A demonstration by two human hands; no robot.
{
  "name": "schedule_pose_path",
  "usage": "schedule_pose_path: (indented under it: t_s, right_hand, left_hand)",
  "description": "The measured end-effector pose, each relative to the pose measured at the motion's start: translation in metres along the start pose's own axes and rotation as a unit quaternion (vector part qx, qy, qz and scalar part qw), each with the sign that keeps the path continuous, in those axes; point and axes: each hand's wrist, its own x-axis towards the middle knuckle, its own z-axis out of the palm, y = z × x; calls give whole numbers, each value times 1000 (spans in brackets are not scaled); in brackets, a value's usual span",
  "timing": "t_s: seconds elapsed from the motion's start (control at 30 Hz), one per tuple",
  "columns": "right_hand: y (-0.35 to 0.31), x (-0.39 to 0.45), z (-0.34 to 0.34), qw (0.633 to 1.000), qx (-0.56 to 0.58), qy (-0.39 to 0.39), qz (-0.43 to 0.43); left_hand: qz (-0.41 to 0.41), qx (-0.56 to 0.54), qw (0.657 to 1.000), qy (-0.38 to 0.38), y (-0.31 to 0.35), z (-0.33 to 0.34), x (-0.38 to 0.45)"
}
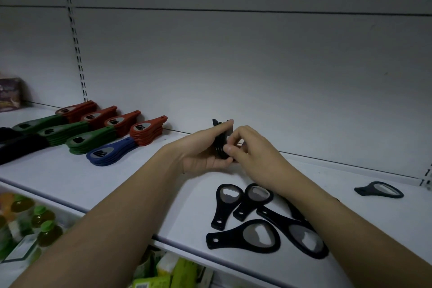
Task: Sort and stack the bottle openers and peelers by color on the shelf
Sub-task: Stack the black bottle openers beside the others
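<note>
Several black openers (221, 141) stand on edge above the shelf (117, 175), gripped in your left hand (205, 147) while your right hand (245, 147) pinches their near edge, so easing either hold could fan them onto the loose openers (257, 222) below.

Both bare forearms reach forward and angle inward, meeting at the middle. The left hand (205, 147) lies palm-up and turned inward, fingers stretched along a small stack of black openers (221, 145), thumb underneath, cradling it on edge. The right hand (251, 149) arches over from the other side, fingertips (228, 148) curled and pinching the stack's near end.
</note>
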Motion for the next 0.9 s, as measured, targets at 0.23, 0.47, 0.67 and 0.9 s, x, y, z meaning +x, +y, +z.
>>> schedule_pose_path:
  t_s: [0.23,0.47,0.67,0.9]
  right_hand:
    - [7,6,-26,997,-4,72,9]
    - [42,1,-71,983,-101,-24,151]
    - [37,-4,-74,964,-146,-143,172]
    - [38,-4,-66,957,-142,-182,178]
  left_hand:
    - [24,-22,999,31,1,-4,3]
    - [54,-58,994,81,-1,-3,1]
    - [59,-38,996,57,-2,-1,0]
    - [38,-3,997,60,-3,2,-2]
